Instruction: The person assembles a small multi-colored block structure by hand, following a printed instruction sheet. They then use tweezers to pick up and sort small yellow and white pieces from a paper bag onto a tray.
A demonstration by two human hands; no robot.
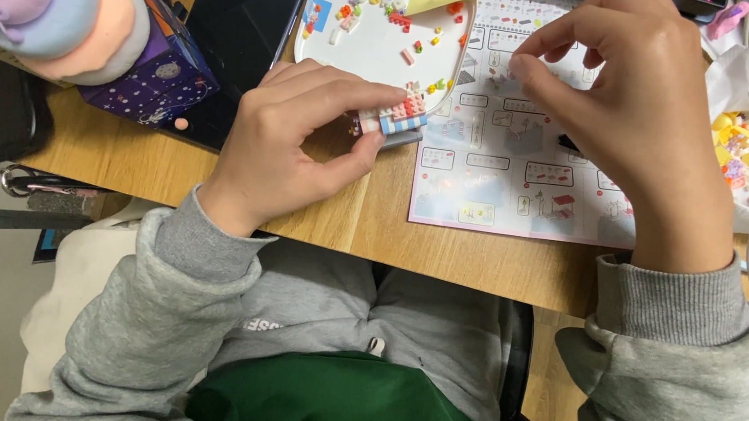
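Head view: two hands work over one wooden table (129, 160). The left hand (295, 142) pinches one small pink-and-blue brick model (392, 118) between thumb and forefinger, at six o'clock of one white tray (378, 46). The right hand (624, 96), fingertips pressed together, hovers over one instruction sheet (494, 158); whether it holds anything I cannot tell.

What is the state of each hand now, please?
Left hand: closed on the small brick model, on the table.
Right hand: fingertips pinched together; any piece held cannot be told.
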